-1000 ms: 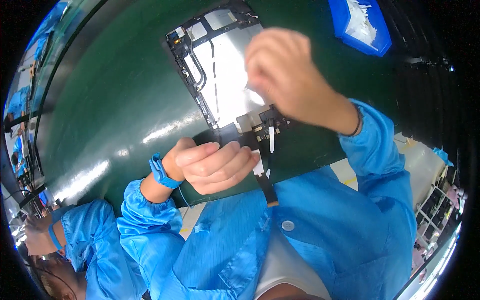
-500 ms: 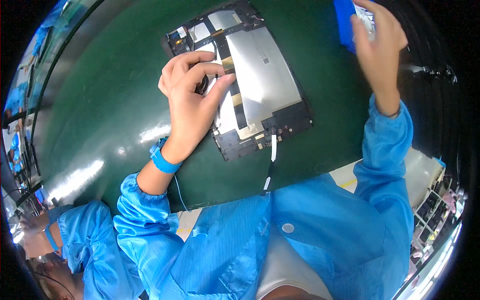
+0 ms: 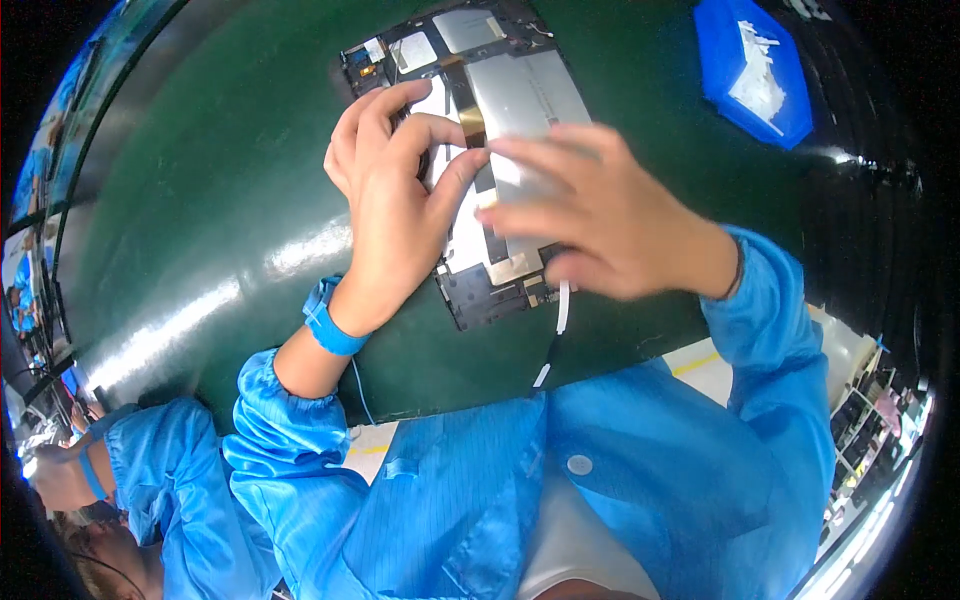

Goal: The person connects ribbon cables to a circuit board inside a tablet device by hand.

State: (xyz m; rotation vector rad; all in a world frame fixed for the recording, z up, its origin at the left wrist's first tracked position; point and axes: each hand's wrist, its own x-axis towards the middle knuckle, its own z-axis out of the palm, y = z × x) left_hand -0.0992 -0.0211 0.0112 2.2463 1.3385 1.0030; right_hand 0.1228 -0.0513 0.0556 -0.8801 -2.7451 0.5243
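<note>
An opened tablet-like device [image 3: 475,305] lies on the green table, its silver battery packs [image 3: 530,85] and black board areas exposed. A dark flex cable strip [image 3: 459,85] with gold-coloured patches runs between the packs. Over that strip, my left hand [image 3: 390,190] has thumb and index finger brought together; anything between their tips is too small to make out. My right hand [image 3: 610,215] is above the right-hand battery pack, its fingertips near the strip and my left thumb. Motion blurs its fingers, so I cannot tell whether they carry something. A white-and-black strip [image 3: 563,308] extends from the device's near edge.
A blue bin [image 3: 714,60] with white slips [image 3: 757,85] in it stands at the far right. A blue wrist strap [image 3: 330,325] with a thin cord [image 3: 360,390] is on my left wrist. At the lower left is another person's blue sleeve [image 3: 175,470].
My right hand has moved from the blue bin leftward and nearer, over the device. The left hand keeps its pinch over the strip. Device and bin appear slightly shifted in the view.
</note>
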